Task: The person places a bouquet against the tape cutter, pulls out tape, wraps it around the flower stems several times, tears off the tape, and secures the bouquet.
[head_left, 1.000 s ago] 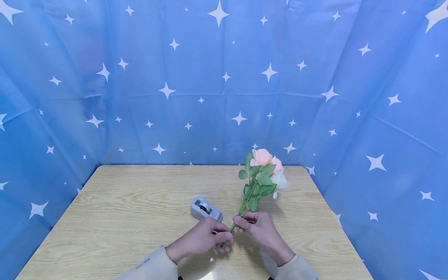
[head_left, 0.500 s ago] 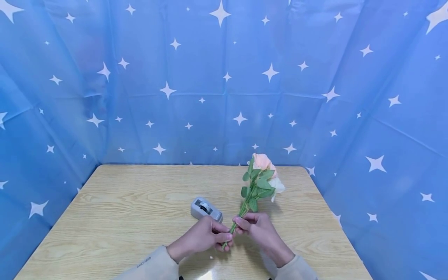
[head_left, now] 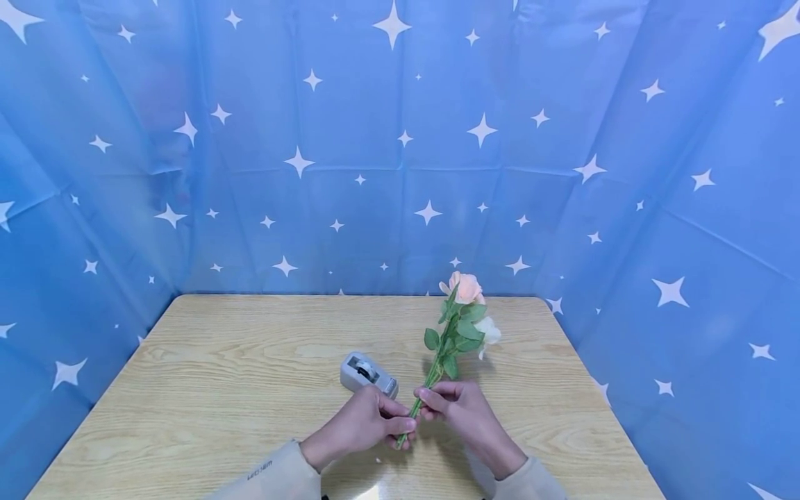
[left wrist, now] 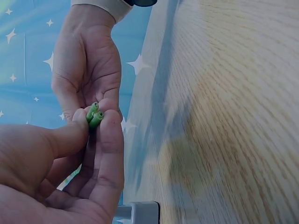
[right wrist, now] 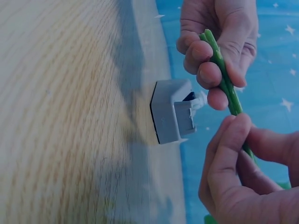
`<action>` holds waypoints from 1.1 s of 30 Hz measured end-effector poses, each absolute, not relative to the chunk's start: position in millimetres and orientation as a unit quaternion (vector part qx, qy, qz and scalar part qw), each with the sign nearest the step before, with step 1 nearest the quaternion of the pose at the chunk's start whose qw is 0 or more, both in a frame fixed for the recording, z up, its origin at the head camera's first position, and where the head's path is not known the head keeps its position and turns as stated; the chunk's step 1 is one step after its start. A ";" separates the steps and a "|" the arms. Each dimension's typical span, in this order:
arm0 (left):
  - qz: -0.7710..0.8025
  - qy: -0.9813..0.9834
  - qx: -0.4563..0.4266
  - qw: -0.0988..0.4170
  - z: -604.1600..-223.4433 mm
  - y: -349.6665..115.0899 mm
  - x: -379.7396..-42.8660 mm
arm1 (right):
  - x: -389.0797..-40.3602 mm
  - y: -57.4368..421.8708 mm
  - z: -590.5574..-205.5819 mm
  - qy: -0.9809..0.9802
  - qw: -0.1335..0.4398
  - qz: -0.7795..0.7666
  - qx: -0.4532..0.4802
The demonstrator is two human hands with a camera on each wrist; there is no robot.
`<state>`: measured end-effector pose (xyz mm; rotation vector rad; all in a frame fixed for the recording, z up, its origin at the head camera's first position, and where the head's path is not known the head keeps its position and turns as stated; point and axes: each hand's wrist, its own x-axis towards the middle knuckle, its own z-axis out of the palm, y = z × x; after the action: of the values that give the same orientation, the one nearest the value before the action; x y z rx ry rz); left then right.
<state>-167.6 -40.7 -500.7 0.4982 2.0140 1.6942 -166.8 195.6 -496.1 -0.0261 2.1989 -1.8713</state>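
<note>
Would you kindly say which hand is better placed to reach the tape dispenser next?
Probably the left hand: it appears nearer the tape dispenser, while the right hand pinches the stems nearer the blooms.

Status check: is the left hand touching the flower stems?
Touching: the left wrist view shows the left hand pinching the stems between thumb and fingers.

We found one row of small dark lettering (head_left: 259, 470) on the pale beige fabric left sleeve (head_left: 284, 478), its characters too blurred for us to read, no word, brand or number legible to us anywhere.
</note>
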 end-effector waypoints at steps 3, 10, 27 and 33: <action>0.612 0.736 0.183 0.224 -501.6 -39.7 -167.5 | -165.6 195.7 -496.8 0.759 0.122 -0.639 -0.007; 0.612 0.739 0.185 0.213 -502.4 -38.2 -166.3 | -163.5 195.7 -496.8 0.768 0.118 -0.630 -0.007; 0.557 0.795 0.183 0.155 -501.4 -34.8 -162.1 | -159.8 190.8 -492.1 0.782 0.099 -0.615 0.003; 0.539 0.808 0.196 0.132 -503.3 -34.5 -161.9 | -159.4 189.4 -492.3 0.781 0.098 -0.617 0.005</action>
<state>-161.9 -34.5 -503.3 0.5681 2.3466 1.5659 -159.4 189.4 -492.3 0.0150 2.3115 -1.8249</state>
